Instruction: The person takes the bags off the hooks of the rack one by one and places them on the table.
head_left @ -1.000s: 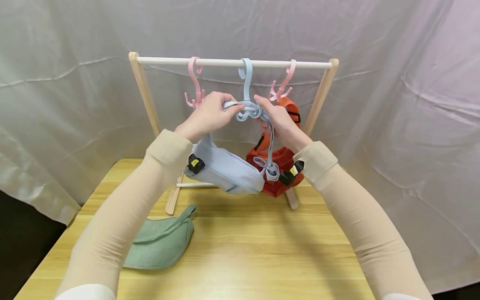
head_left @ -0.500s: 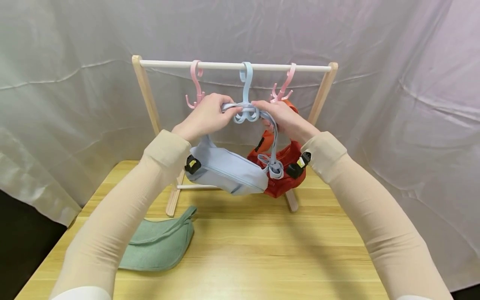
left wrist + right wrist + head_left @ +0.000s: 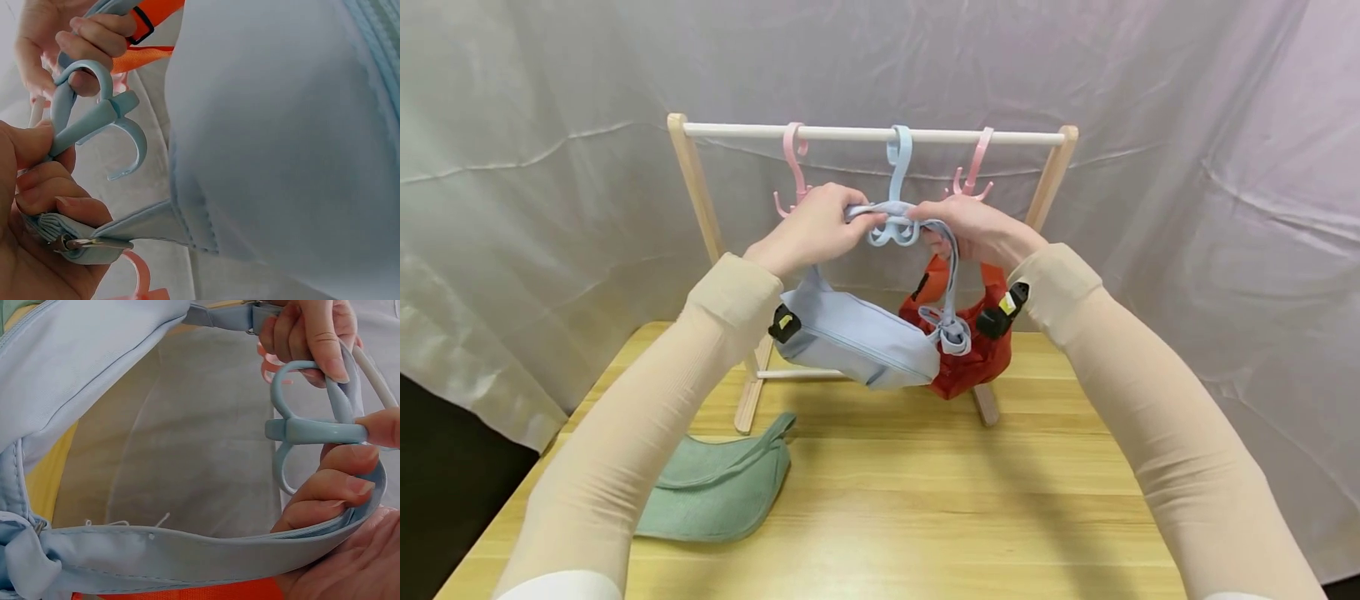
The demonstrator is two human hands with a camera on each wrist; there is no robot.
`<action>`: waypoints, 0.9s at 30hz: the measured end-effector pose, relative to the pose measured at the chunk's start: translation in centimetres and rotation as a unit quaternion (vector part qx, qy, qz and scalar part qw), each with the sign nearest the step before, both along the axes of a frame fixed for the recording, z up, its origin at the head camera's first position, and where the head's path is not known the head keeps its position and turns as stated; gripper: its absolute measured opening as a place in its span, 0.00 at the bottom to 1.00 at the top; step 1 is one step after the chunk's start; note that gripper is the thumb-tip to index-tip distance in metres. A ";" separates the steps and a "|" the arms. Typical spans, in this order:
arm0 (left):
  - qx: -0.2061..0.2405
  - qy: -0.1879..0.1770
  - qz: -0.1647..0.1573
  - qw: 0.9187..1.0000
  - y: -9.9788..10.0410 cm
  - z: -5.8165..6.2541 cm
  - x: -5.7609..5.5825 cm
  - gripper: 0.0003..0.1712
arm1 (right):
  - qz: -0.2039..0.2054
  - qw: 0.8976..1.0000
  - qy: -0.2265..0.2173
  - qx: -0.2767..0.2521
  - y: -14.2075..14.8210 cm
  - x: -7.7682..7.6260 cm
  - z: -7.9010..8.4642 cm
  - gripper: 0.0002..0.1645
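A light blue shoulder bag [image 3: 857, 337] hangs from its strap [image 3: 895, 208], which runs across the light blue hook hanger [image 3: 900, 171] at the base of its stem. My left hand [image 3: 820, 221] grips the strap just left of the stem, with a metal buckle [image 3: 94, 242] by its curled fingers in the left wrist view. My right hand [image 3: 977, 227] holds the strap right of the stem, fingers curled round it. In the right wrist view its thumb [image 3: 382, 428] rests against the hanger. A knotted bow [image 3: 953, 333] dangles at the bag's right end.
The hanger hangs on the white rail [image 3: 850, 133] of a wooden rack, between a pink hook hanger [image 3: 792, 158] at left and another pink hanger [image 3: 976, 162] at right. A red bag [image 3: 977, 358] hangs behind the right hand. A green bag [image 3: 722, 492] lies on the wooden table [image 3: 925, 517].
My right hand has shifted slightly right and turned flatter, its thumb moving from above the hanger's prongs onto the strap beside the stem. My left hand keeps its grip. The right pink hanger has swung upright.
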State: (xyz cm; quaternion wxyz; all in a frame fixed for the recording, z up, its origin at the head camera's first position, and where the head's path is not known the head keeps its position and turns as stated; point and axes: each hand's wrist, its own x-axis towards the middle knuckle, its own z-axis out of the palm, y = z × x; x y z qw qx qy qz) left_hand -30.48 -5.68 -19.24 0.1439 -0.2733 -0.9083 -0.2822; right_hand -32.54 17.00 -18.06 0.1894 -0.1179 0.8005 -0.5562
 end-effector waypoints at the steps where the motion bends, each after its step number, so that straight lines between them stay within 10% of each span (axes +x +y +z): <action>1: 0.000 0.001 0.000 1.000 -0.1 0.0 0.0 0.17 | 0.002 1.000 0.004 0.004 0.0 0.0 0.1 0.16; 17: -0.019 0.016 -0.003 1.000 -0.2 0.2 -0.2 0.17 | 0.029 0.999 -0.035 0.027 -0.1 -0.6 1.5 0.15; 27: -0.001 0.021 -0.001 1.000 -0.3 0.1 -0.3 0.15 | 0.031 0.999 0.014 0.022 -0.3 -0.6 1.4 0.22</action>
